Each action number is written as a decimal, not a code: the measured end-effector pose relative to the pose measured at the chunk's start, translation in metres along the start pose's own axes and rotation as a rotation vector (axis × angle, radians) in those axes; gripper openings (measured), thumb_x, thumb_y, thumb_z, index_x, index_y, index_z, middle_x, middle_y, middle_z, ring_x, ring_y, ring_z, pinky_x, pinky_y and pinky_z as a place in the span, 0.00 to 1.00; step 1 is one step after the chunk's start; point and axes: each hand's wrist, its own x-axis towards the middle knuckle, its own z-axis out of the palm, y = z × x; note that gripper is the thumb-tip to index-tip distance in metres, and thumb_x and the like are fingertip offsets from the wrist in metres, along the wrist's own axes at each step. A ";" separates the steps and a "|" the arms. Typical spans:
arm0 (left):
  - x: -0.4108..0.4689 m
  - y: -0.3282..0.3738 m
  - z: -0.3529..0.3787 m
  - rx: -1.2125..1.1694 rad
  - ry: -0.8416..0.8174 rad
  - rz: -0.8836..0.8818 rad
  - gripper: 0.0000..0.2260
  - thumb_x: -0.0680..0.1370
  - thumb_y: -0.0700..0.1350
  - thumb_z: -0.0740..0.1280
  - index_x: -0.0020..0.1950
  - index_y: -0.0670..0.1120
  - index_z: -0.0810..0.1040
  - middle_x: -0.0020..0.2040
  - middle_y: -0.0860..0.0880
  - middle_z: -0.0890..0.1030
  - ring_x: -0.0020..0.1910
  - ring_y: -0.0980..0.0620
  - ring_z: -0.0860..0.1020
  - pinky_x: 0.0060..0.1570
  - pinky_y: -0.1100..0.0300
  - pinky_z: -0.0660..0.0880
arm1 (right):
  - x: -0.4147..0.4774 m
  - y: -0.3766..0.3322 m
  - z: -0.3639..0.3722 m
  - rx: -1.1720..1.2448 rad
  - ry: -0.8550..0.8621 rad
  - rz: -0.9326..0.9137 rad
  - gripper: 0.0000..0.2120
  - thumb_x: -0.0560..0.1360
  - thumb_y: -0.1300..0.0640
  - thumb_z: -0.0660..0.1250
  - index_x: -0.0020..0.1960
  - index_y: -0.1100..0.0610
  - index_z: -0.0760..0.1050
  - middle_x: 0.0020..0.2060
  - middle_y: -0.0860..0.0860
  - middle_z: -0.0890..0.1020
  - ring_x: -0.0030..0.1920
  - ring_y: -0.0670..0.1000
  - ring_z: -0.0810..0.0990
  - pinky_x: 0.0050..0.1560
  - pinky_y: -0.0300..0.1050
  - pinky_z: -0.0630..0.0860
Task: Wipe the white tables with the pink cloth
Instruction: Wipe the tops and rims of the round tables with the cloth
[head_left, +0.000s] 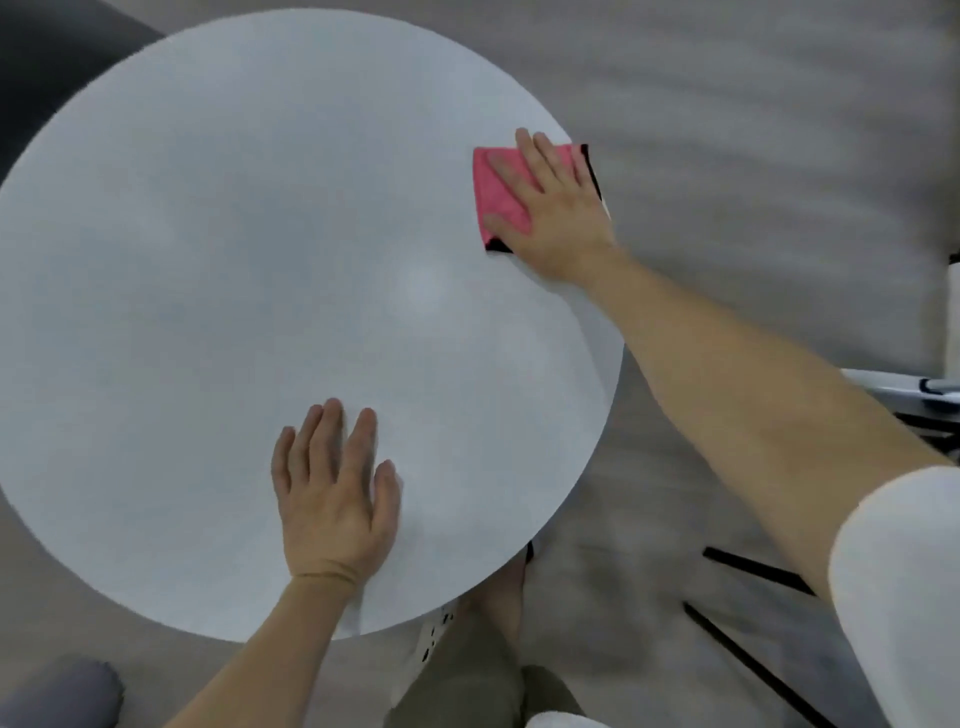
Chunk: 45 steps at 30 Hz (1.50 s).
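White sleeve (904, 582) on the right arm is the closest thing, down in the lower right. The bare forearm runs out from it up to the right hand (558, 208). That hand lies flat, palm down, on the pink cloth (501, 192), fingers straight and a bit spread, so it's pressing, not gripping.

Pink cloth sits folded at the far-right edge of the round white bench (234, 260), right at the rim. Its right side, with the black trim (592, 171), looks like it reaches just past the edge, but it's blurry there so I can't swear to it. More black trim shows at the cloth's near corner, just beside the thumb.

Left hand (332, 493) is flat on the bare bench top too, close to the near edge. It's palm down, fingers straight and mostly together, holding nothing. Both hands are well apart, with a soft patch of glare on the top between them.

Below the near edge you can see olive trousers (467, 670). Floor (753, 182) around the bench is grey and smeared with motion blur. Thin black bars (753, 571) show against it under the forearm, a grey rounded thing (62, 691) sits bottom left, and a dark shape (47, 62) fills the top left. Can't tell what those are.
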 end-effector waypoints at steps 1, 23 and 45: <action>0.000 0.000 0.001 -0.006 0.013 0.000 0.28 0.85 0.57 0.55 0.83 0.48 0.69 0.85 0.41 0.64 0.87 0.42 0.57 0.84 0.37 0.53 | 0.006 -0.001 0.002 -0.009 0.009 0.022 0.37 0.83 0.28 0.43 0.88 0.43 0.46 0.88 0.52 0.47 0.88 0.53 0.44 0.86 0.63 0.43; 0.010 -0.008 0.004 -0.157 0.141 0.110 0.24 0.81 0.42 0.61 0.77 0.52 0.73 0.81 0.44 0.68 0.81 0.41 0.65 0.82 0.41 0.56 | -0.276 -0.181 0.086 0.131 0.122 0.378 0.33 0.86 0.37 0.49 0.88 0.45 0.52 0.88 0.54 0.49 0.88 0.56 0.47 0.86 0.63 0.43; 0.255 -0.330 -0.098 -0.042 0.031 1.092 0.12 0.86 0.39 0.61 0.65 0.42 0.81 0.62 0.42 0.81 0.61 0.37 0.78 0.61 0.42 0.73 | -0.204 -0.531 0.121 0.145 0.271 0.706 0.36 0.84 0.31 0.57 0.87 0.45 0.58 0.88 0.54 0.51 0.88 0.54 0.47 0.85 0.65 0.50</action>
